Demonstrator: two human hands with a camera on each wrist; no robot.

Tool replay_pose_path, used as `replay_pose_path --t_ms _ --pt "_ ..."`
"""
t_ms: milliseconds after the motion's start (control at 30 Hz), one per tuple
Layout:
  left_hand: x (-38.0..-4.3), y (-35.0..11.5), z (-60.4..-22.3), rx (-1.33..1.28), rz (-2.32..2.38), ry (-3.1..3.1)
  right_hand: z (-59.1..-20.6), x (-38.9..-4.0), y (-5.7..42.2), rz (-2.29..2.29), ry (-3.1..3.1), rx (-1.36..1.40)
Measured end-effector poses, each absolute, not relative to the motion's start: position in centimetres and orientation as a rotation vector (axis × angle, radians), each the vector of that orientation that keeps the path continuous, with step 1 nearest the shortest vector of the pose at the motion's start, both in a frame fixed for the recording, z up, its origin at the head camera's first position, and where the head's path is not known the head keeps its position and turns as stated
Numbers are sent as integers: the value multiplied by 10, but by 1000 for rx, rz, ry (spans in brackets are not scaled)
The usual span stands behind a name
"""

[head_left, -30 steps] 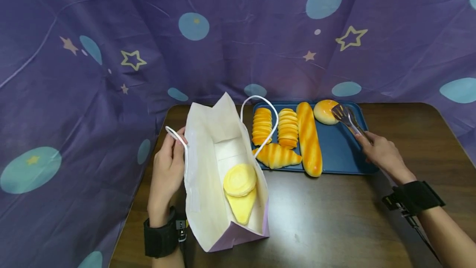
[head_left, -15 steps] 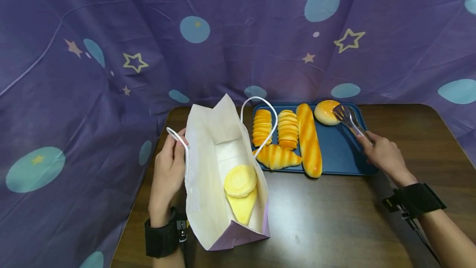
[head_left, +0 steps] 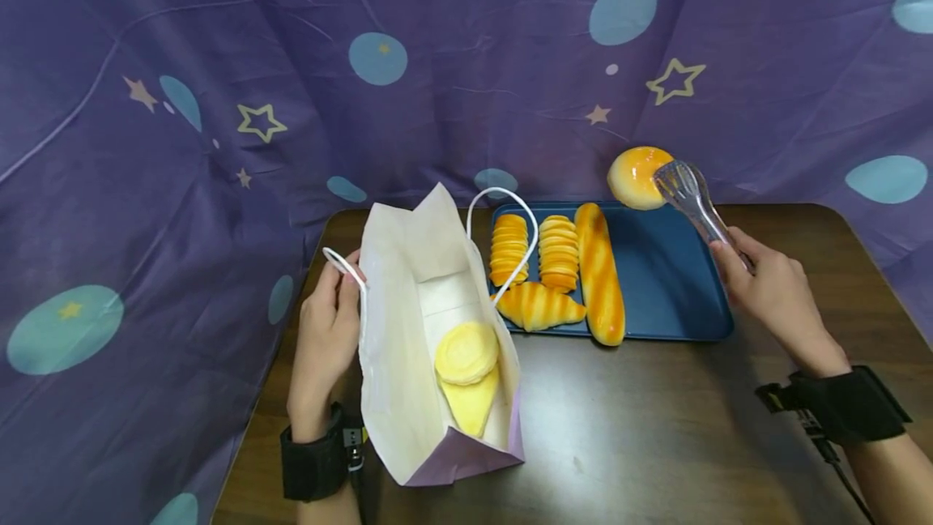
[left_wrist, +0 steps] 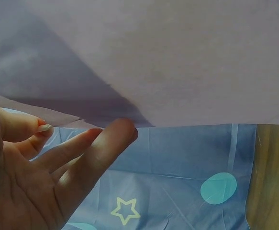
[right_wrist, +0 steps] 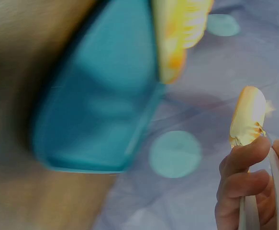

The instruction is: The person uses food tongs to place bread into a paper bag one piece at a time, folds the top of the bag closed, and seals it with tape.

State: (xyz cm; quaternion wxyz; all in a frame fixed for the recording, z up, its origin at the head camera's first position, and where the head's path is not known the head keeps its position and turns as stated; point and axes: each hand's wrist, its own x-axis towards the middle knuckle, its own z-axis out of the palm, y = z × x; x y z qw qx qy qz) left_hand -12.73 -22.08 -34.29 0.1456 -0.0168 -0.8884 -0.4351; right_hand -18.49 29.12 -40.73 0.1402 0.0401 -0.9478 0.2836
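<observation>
My right hand (head_left: 780, 298) grips clear serving tongs (head_left: 696, 197). Between the tongs' ends is a round glazed bun (head_left: 640, 177), raised above the far edge of the blue tray (head_left: 666, 290); the right wrist view shows the bun (right_wrist: 248, 115) squeezed beyond my fingers. My left hand (head_left: 330, 339) pinches the upper left side of an upright paper bag (head_left: 397, 330) by its white handle (head_left: 342, 264). Its other fingers (left_wrist: 101, 153) lie along the bag's outer wall. Inside the open bag, a round yellow pastry (head_left: 466, 353) overlaps a flat yellow piece (head_left: 472, 405).
On the tray's left half lie two ridged rolls (head_left: 509, 249), a croissant (head_left: 541, 306) and a long baguette (head_left: 601, 274) that overhangs the front rim. The bag's right handle (head_left: 528, 225) arches over the tray's left end. A purple patterned curtain (head_left: 452, 63) hangs behind the wooden table (head_left: 619, 428).
The bun has risen off the tray in the tongs, and my right hand has shifted slightly right with them. My left hand and the bag hold their place.
</observation>
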Motion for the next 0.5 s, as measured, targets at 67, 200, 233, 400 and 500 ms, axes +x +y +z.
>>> replay_pose_path --t_ms 67,200,233,400,500 --pt "-127 -221 -343 -42 -1254 -2561 -396 -182 285 828 -2707 139" --pt "-127 -221 -344 -43 -1254 -2559 -374 -172 270 877 -2670 162" --pt "-127 -220 -344 -47 -1253 -2556 -369 -169 267 887 -2662 166" --pt "-128 -220 -344 -69 -1251 -2546 -344 -153 250 935 -2621 203" --pt "-128 -220 -344 -83 -1254 -2544 -331 -144 239 966 -2580 254"
